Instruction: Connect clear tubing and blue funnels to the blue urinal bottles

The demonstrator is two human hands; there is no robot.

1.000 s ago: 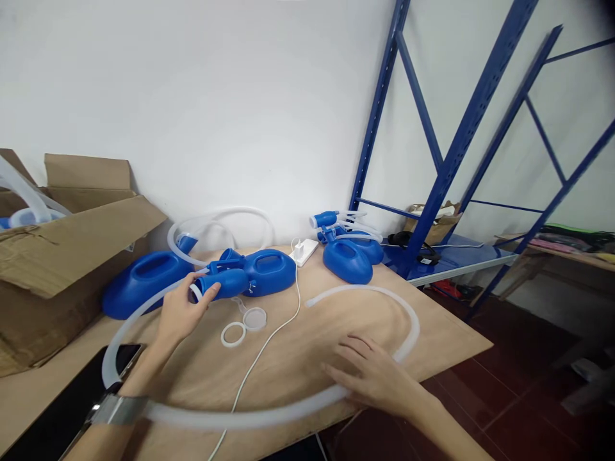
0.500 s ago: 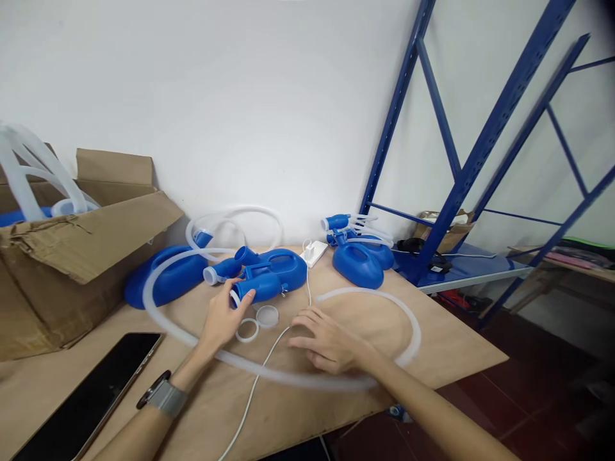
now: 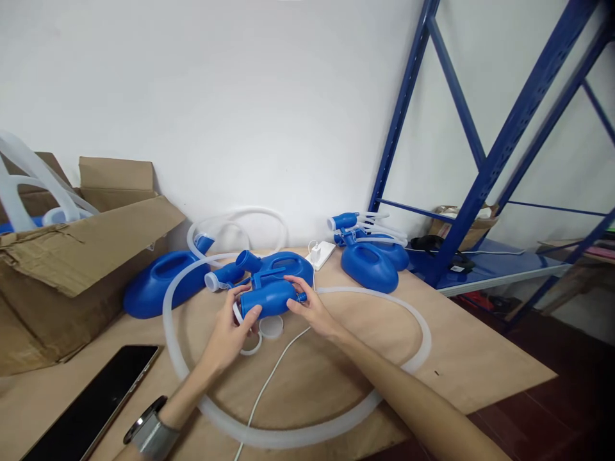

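A white wall stood behind the plywood table point(image 3: 461, 365), with a blue steel rack point(image 3: 485, 173) rising off to the right. I held a small blue plastic piece point(image 3: 271, 299) just above the tabletop, near the table's middle. My left hand point(image 3: 230, 330) was closed around its white-rimmed wide end, thumb and fingers wrapped on it, and my right hand point(image 3: 310, 307) gripped the narrow end, fingertips pinched at the little spout. Directly under the piece lay a white ring point(image 3: 252, 349) and a clear round cap point(image 3: 272, 326), the two touching each other. A long translucent hose point(image 3: 413, 307) curled in a wide loop around my hands on the wood, and a thin white cable point(image 3: 269, 378) ran beneath my right wrist towards the white charger point(image 3: 321, 254) by the wall. Just behind my hands lay a blue jug with a handle point(image 3: 283, 264), another blue jug point(image 3: 161, 285) to its left, and a third point(image 3: 369, 262) to the right near the rack. An open cardboard box point(image 3: 72, 250) sat at the far left with tubing poking out, and a dark phone point(image 3: 91, 400) lay near my left forearm, where I wore a watch point(image 3: 147, 430).
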